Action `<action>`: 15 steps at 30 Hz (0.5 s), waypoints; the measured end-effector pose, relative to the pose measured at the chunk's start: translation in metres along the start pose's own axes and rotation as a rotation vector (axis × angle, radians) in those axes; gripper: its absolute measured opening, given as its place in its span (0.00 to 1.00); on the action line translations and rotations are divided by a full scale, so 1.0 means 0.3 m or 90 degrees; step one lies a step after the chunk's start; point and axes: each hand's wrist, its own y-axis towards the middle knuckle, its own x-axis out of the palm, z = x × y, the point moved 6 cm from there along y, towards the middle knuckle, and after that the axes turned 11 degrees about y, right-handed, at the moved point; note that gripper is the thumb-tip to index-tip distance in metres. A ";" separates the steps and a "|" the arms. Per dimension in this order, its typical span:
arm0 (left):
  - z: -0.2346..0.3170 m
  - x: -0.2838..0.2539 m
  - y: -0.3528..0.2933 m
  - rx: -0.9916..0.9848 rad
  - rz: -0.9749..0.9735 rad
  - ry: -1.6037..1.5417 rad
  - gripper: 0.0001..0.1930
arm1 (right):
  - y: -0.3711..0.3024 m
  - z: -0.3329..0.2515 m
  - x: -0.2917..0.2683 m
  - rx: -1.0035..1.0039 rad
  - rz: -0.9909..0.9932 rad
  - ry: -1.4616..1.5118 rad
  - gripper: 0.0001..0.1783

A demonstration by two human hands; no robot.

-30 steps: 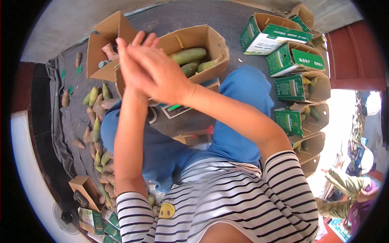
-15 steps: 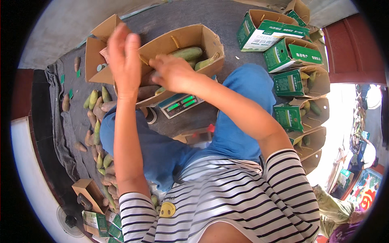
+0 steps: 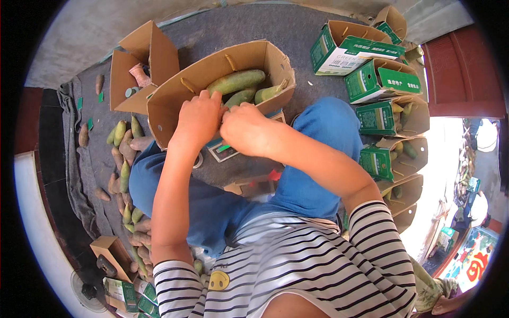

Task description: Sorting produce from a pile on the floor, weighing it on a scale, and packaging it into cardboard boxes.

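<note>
An open cardboard box (image 3: 169, 119) stands tilted in front of me, with several green radishes (image 3: 236, 82) inside and yellow cord loops on its far wall. My left hand (image 3: 197, 119) and my right hand (image 3: 246, 130) meet at its near edge. Both hands have their fingers curled in, fingertips nearly touching; whatever they pinch is hidden. Under the box, a digital scale (image 3: 225, 153) with a green lit display shows partly below my hands.
Left of the box stands another open carton (image 3: 124, 77) with a pink roll in it. Loose radishes (image 3: 124, 175) lie along the left. Green and white boxes (image 3: 379, 116), several holding radishes, line the right. A fan (image 3: 87, 289) sits at the lower left.
My left hand has come down from above the left carton to the box's near edge. My right hand has drawn back from inside the box to meet it.
</note>
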 end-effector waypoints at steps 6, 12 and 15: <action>0.022 -0.019 -0.004 0.022 0.009 -0.009 0.12 | -0.016 -0.008 -0.011 -0.004 0.025 0.007 0.08; 0.029 -0.019 0.006 0.033 -0.013 0.043 0.11 | 0.009 -0.020 -0.015 0.021 -0.020 0.001 0.07; 0.032 -0.016 0.009 0.032 -0.008 0.036 0.12 | -0.001 -0.011 -0.037 0.019 -0.068 0.029 0.08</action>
